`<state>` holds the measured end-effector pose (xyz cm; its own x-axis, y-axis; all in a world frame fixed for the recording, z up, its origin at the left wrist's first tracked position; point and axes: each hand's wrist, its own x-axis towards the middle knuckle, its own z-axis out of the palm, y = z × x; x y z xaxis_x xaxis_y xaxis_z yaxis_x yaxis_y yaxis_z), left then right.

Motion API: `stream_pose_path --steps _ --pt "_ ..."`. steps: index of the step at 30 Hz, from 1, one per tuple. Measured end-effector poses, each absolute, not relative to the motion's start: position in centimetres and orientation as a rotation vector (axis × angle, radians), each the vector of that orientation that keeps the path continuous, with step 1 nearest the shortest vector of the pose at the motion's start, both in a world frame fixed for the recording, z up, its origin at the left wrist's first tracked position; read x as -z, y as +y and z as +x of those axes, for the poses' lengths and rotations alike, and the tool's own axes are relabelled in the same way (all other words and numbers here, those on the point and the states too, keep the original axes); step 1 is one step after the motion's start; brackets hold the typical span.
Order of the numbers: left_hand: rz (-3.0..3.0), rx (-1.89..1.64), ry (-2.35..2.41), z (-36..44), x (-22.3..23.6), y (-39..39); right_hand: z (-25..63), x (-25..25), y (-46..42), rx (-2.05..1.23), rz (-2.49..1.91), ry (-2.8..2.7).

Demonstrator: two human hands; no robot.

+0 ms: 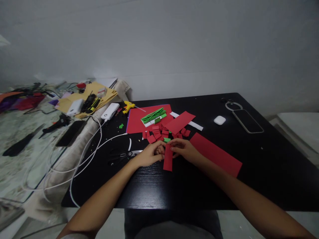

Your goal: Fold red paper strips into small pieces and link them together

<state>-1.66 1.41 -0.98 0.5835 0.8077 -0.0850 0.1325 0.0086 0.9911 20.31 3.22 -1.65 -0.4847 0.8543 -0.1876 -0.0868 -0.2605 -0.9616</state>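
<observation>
A narrow red paper strip (168, 161) is held upright between my two hands above the black table. My left hand (152, 154) closes on its left edge, fingers curled. My right hand (183, 148) pinches its upper right side. Just beyond my fingers lies a pile of small folded red paper pieces (157, 132) with a few green bits. Black-handled scissors (122, 155) lie beside my left wrist, the blade tips hidden by my hand. A large red paper sheet (215, 154) lies partly under my right forearm. Another red paper piece (180, 122) rests across a white strip (195, 125).
Folded green paper (154, 115) lies on a red sheet (134, 121) at the back. A yellow glue gun (129, 107), white power bank (110, 111) and white cables (99, 146) are at left. An earbud case (219, 120) and phone (248, 120) lie at right.
</observation>
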Motion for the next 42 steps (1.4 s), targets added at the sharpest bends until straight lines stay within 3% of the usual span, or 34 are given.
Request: stream_pose_path --steps 42 --pt "1.518 -0.661 0.869 -1.44 1.54 1.48 20.32 2.18 3.28 -1.796 -0.997 -1.337"
